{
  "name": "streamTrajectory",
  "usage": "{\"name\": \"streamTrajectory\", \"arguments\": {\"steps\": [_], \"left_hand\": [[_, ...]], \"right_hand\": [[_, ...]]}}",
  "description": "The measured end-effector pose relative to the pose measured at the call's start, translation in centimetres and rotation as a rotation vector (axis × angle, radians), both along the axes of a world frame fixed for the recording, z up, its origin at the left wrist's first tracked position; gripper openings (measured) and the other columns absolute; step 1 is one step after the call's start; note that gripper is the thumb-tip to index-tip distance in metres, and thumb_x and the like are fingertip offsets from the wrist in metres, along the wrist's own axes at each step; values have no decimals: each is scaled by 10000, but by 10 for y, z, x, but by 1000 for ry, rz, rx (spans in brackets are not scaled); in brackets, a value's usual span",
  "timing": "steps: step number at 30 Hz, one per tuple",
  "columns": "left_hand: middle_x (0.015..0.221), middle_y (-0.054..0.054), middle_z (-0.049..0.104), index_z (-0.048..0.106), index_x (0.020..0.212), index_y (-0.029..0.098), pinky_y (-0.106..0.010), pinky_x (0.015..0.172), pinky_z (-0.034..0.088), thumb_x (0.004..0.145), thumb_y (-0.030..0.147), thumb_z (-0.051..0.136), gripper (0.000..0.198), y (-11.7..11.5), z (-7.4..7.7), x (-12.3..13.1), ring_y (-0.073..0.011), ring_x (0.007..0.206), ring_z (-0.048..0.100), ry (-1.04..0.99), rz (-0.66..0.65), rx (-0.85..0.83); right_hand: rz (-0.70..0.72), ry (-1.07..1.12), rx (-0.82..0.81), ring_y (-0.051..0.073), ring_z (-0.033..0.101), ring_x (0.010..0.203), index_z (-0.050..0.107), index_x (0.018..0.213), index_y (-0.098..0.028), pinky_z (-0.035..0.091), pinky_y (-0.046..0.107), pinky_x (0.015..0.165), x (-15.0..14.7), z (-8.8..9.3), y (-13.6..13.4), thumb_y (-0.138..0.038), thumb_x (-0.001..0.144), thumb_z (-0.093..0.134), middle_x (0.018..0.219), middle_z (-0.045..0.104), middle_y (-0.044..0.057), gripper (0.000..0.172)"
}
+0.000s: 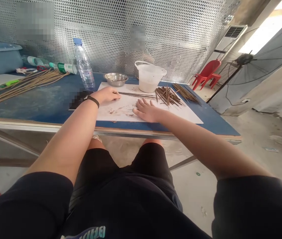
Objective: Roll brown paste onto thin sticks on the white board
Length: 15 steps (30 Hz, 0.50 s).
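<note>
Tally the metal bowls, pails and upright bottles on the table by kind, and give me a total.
Steel bowl: 1
White plastic pail: 1
Clear plastic water bottle: 1
Total: 3

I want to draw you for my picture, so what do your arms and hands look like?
Short, very dark sleeves end above the bare arms: the left sleeve and the right sleeve. The left hand and right hand wear no gloves. A thin black strap circles the left wrist.
</note>
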<state>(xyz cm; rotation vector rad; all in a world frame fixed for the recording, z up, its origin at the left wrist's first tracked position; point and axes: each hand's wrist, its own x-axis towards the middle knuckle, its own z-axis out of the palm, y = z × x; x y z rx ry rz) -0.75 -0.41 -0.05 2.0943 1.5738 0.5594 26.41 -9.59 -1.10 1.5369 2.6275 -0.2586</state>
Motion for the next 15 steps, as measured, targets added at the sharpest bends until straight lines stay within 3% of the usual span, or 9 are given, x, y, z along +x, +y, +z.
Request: {"name": "streamTrajectory", "arguments": {"steps": [4, 7, 10, 15], "left_hand": [[907, -63, 798, 774, 801, 251, -363, 834, 500, 777, 515, 775, 265, -1, 1, -2, -260, 862, 694, 21, -23, -1], [961, -66, 811, 785, 825, 257, -373, 851, 502, 787, 527, 767, 274, -1, 2, -2, -273, 897, 708, 38, -22, -10], [995, -72, 819, 790, 833, 256, -381, 873, 500, 796, 512, 766, 260, -1, 2, -1, -285, 929, 712, 37, -6, -15], [942, -66, 807, 769, 794, 253, -378, 873, 497, 791, 507, 763, 254, -1, 2, -1, -281, 915, 705, 35, -8, -10]], "right_hand": [[-39, -12, 5, 448, -36, 1757, 205, 1821, -55, 46, 732, 1388, -10, -1, 43, -809, 1044, 33, 1907, 85, 195, 1097], [-7, 22, 28, 463, -14, 1754, 233, 1820, -76, 70, 747, 1384, -7, -5, 49, -852, 1023, 37, 1905, 117, 189, 1129], [37, 64, 58, 468, 0, 1755, 212, 1805, -9, 87, 719, 1399, 7, -9, 26, -887, 1009, 47, 1898, 88, 218, 1197], [113, 42, 20, 453, 33, 1758, 205, 1810, -23, 128, 641, 1423, 33, -6, -35, -904, 1017, 152, 1897, 81, 206, 1187]]}}
